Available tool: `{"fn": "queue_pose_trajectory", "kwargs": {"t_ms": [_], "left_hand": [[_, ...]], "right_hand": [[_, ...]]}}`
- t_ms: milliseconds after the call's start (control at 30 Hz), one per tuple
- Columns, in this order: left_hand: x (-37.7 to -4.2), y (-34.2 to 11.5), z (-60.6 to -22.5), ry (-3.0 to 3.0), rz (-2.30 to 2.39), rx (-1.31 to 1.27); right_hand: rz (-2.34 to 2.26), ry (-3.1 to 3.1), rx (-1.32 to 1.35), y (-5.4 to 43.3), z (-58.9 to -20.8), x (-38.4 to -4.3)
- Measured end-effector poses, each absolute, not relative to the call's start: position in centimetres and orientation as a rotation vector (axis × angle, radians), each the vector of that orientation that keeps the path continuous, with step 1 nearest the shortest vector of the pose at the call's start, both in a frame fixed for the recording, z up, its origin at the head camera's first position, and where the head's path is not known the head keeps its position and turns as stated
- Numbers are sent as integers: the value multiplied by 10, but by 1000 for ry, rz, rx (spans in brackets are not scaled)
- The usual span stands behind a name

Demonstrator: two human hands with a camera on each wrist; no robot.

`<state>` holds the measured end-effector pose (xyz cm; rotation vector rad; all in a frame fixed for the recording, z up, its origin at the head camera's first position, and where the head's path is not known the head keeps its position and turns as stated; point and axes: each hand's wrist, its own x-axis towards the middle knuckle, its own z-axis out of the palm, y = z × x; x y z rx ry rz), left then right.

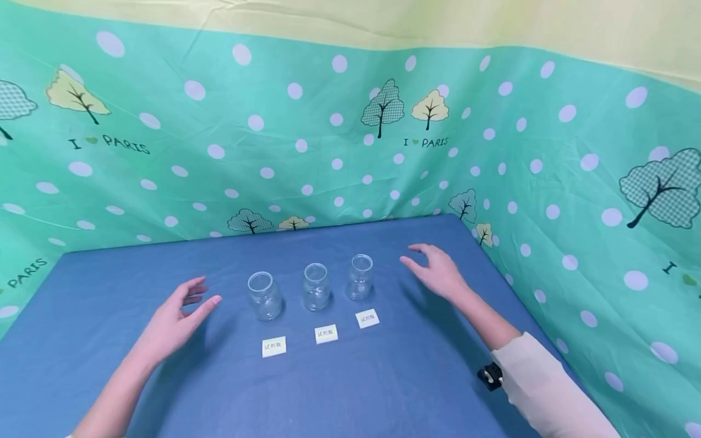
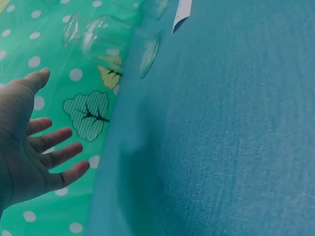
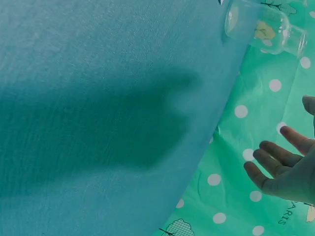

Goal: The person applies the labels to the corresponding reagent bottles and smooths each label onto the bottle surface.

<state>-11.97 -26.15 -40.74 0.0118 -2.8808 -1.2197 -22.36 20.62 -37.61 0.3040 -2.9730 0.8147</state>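
Observation:
Three clear glass jars stand upright in a slanting row on the blue cloth: a left jar [image 1: 265,298], a middle jar [image 1: 316,288] and a right jar [image 1: 359,278]. My left hand [image 1: 177,319] hovers left of the row, fingers spread and nothing in its grasp; the left wrist view shows its palm facing the left jar [image 2: 110,39]. On the other side, my right hand [image 1: 436,272] is held above the cloth, apart from the right jar [image 3: 261,24], fingers loosely bent and holding nothing. All three jars look see-through, with no lids on.
In front of the jars lie three small white cards with handwriting: a left card [image 1: 274,347], a middle card [image 1: 326,334] and a right card [image 1: 367,318]. Blue cloth [image 1: 306,395] covers the table. A green dotted curtain [image 1: 306,140] hangs behind it and along the right side.

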Motion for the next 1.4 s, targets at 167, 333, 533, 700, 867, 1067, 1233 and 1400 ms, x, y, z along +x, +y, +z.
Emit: {"fn": "queue_pose_trajectory", "kwargs": {"t_ms": [167,333,533,700,867,1067,1233,1400], "left_hand": [[-116,-256,-410,-2901,-1254,4],[-112,-250,-415,-2916,-1248,-30],[-106,-241,-420,-2946,-1309,-48],[-103,-233,-424,-2976,-1355,-59],[-103,-227,-423,-3010,-1345,-87],[-104,-221,-422,-3044,-1318,-131],[-105,-216,-426,-3053,-1299,-182],[-103,-213,-432,-3027,-1248,-276]], "right_hand": [[885,-2978,334,203,-382,-217],[918,-2995,377,196,-385,-210],[959,-3005,428,186,-391,-202],[991,-3029,501,177,-398,-193],[1054,-3030,593,164,-399,-185],[1071,-3033,702,144,-398,-181],[1058,-3043,822,127,-401,-178],[1007,-3025,983,108,-403,-173]]}}
